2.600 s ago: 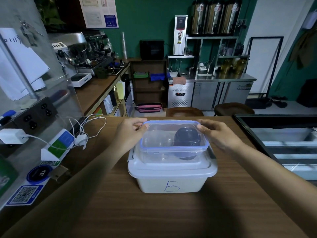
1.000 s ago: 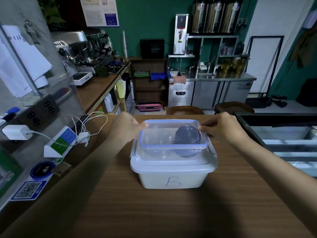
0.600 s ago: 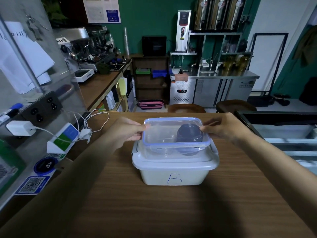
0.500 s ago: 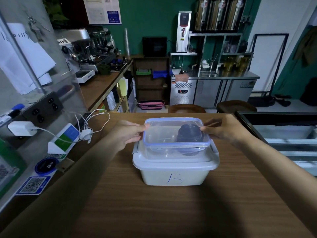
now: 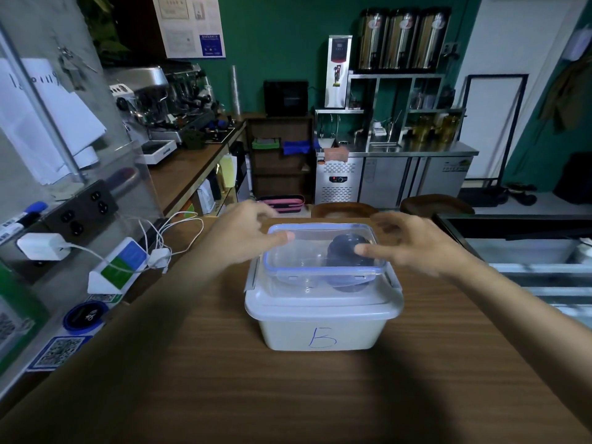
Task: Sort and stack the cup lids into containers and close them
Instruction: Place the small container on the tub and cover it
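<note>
1. Left hand (image 5: 243, 235) and right hand (image 5: 413, 241) are both open, fingers spread, flanking the clear box (image 5: 307, 248) atop the bin (image 5: 320, 322).
2. Risk: a stray finger nudges the box off, and any unlatched clip spills the lids (image 5: 347, 254).

Left hand (image 5: 243, 240) and right hand (image 5: 416, 248): both bare. Left forearm (image 5: 144, 315) and right forearm (image 5: 512, 302) are bare from wrist to frame edge. Fingertips blurred; nail detail unreadable. Both forearms appear in dim shadow.
</note>
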`<action>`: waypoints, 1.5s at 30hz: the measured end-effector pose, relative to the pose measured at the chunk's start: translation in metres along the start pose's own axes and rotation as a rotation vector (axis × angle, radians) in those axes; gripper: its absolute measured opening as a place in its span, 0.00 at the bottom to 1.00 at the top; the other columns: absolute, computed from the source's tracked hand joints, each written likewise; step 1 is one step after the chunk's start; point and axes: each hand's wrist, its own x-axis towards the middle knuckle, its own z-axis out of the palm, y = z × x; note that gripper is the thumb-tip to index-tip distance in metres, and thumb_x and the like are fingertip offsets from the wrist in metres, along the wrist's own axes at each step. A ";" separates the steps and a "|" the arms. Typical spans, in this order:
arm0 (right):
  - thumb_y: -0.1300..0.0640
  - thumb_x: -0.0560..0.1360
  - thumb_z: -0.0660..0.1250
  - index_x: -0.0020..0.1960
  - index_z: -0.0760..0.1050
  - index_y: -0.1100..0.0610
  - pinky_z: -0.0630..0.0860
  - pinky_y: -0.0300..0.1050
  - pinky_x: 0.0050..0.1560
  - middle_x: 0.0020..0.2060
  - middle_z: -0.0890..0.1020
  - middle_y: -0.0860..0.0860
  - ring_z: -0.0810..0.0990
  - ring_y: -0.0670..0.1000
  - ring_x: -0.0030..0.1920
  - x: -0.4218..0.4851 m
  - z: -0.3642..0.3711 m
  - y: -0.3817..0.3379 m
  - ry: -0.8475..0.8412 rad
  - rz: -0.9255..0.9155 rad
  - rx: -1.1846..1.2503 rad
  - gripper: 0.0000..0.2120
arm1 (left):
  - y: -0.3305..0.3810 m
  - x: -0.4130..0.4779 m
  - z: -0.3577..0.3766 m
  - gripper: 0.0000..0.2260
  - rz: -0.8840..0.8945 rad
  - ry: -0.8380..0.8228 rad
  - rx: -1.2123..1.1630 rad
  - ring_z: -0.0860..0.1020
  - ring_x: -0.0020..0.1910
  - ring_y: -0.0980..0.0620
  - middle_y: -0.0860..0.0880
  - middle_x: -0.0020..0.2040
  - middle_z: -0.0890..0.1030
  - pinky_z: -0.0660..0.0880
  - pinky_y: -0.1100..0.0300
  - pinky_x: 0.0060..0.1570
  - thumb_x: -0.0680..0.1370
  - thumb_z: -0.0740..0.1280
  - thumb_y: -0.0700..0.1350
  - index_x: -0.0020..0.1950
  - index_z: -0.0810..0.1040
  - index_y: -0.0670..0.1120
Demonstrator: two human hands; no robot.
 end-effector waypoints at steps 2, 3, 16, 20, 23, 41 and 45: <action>0.32 0.65 0.78 0.81 0.60 0.44 0.65 0.44 0.74 0.76 0.66 0.41 0.64 0.43 0.75 0.002 -0.006 -0.010 -0.210 -0.121 -0.070 0.51 | 0.010 0.004 -0.003 0.40 0.152 -0.191 0.018 0.68 0.75 0.55 0.57 0.78 0.68 0.69 0.51 0.73 0.69 0.77 0.68 0.78 0.71 0.58; 0.32 0.64 0.79 0.83 0.54 0.42 0.59 0.41 0.75 0.79 0.60 0.39 0.59 0.42 0.77 0.005 -0.006 -0.012 -0.302 -0.160 -0.133 0.55 | 0.013 0.007 -0.002 0.46 0.173 -0.314 0.058 0.61 0.80 0.56 0.58 0.83 0.59 0.63 0.50 0.78 0.67 0.78 0.68 0.82 0.64 0.61; 0.31 0.60 0.80 0.84 0.44 0.45 0.56 0.48 0.79 0.81 0.52 0.41 0.51 0.47 0.81 0.044 0.013 -0.015 -0.451 -0.147 -0.373 0.66 | 0.005 0.036 0.017 0.61 0.073 -0.609 0.250 0.50 0.83 0.52 0.58 0.84 0.51 0.56 0.50 0.80 0.63 0.81 0.69 0.86 0.47 0.58; 0.31 0.60 0.79 0.84 0.45 0.46 0.60 0.51 0.78 0.74 0.58 0.42 0.53 0.49 0.78 0.046 0.020 -0.011 -0.411 -0.172 -0.387 0.65 | 0.008 0.034 0.023 0.58 0.098 -0.567 0.235 0.54 0.80 0.52 0.54 0.80 0.58 0.61 0.52 0.75 0.65 0.82 0.65 0.84 0.51 0.57; 0.29 0.59 0.77 0.84 0.45 0.45 0.64 0.53 0.76 0.66 0.61 0.43 0.57 0.50 0.74 0.049 0.025 -0.009 -0.404 -0.189 -0.419 0.64 | 0.009 0.036 0.024 0.55 0.110 -0.564 0.235 0.58 0.75 0.54 0.56 0.71 0.61 0.64 0.54 0.71 0.65 0.83 0.63 0.83 0.54 0.57; 0.24 0.73 0.60 0.84 0.37 0.51 0.36 0.40 0.78 0.83 0.39 0.46 0.37 0.44 0.81 0.023 0.037 -0.001 -0.314 -0.337 -0.504 0.54 | -0.007 0.005 0.040 0.49 0.307 -0.443 0.286 0.36 0.83 0.59 0.54 0.85 0.38 0.36 0.58 0.81 0.77 0.65 0.72 0.86 0.41 0.54; 0.25 0.75 0.58 0.84 0.39 0.52 0.38 0.40 0.78 0.83 0.40 0.48 0.39 0.45 0.82 0.024 0.043 0.001 -0.276 -0.354 -0.521 0.52 | -0.013 0.000 0.051 0.45 0.339 -0.375 0.295 0.34 0.81 0.61 0.54 0.85 0.37 0.31 0.64 0.76 0.79 0.61 0.70 0.86 0.41 0.53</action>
